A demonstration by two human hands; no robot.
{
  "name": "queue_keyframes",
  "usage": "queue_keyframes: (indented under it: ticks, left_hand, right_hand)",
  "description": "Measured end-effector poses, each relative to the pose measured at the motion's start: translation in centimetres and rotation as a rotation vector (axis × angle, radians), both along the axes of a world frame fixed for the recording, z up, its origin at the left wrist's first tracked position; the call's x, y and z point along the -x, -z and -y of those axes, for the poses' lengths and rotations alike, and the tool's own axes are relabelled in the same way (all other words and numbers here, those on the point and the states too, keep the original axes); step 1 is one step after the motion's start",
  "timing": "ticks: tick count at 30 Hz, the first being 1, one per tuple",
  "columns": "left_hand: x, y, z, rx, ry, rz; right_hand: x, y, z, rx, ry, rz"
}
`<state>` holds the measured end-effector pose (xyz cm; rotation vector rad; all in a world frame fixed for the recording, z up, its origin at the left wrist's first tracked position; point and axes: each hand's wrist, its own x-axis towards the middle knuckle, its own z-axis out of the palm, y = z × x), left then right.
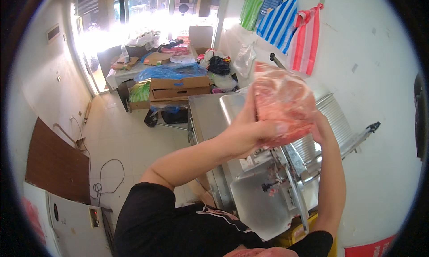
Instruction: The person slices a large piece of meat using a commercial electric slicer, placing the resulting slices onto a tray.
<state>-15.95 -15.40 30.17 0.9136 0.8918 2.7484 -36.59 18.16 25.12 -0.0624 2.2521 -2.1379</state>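
Observation:
A large slab of raw meat (285, 104), pink with pale fat, is held up between both hands. My left hand (256, 126) grips its left side, the thumb across the lower face. At the right edge is my right hand (318, 126), partly hidden by the meat. Below and behind it stands a metal meat slicer (264, 203) with a ribbed plate (335, 119) and red meat scraps on it.
A steel counter (207, 113) runs left of the slicer. Beyond it are cardboard boxes (181, 86) and a cluttered table (117, 77). Striped plastic bags (276, 22) hang on the wall. A yellow crate (295, 235) sits below the slicer; a cable (124, 170) lies on the floor.

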Motion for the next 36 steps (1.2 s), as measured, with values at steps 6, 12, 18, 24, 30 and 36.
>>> queue_keyframes:
  ticks: [6, 12, 18, 24, 30, 36]
  left_hand:
    - [8.7, 0.9, 0.6, 0.053, 0.037, 0.009]
    - [13.7, 0.7, -1.2, 0.081, 0.177, 0.074]
    - [16.0, -0.7, -2.2, 0.222, 0.265, 0.021]
    - [18.0, -2.1, -5.5, 0.319, 0.407, -0.044]
    - [20.7, 0.6, -9.6, 0.314, 0.635, 0.019]
    - [22.1, -0.1, -8.7, 0.677, 0.074, -0.357]
  right_hand:
    - [-10.4, 0.4, 1.9, -0.458, 0.548, -0.195]
    - [-11.3, 3.5, 1.7, -0.779, 0.748, -0.395]
    - [-12.7, 2.9, 4.3, -0.095, 0.751, 0.074]
    - [-9.2, 4.8, 1.5, -0.077, 1.020, -0.011]
    - [-4.8, 0.0, -3.6, -0.204, 1.016, -0.132]
    - [-2.7, -6.0, -8.4, -0.200, 0.954, -0.142]
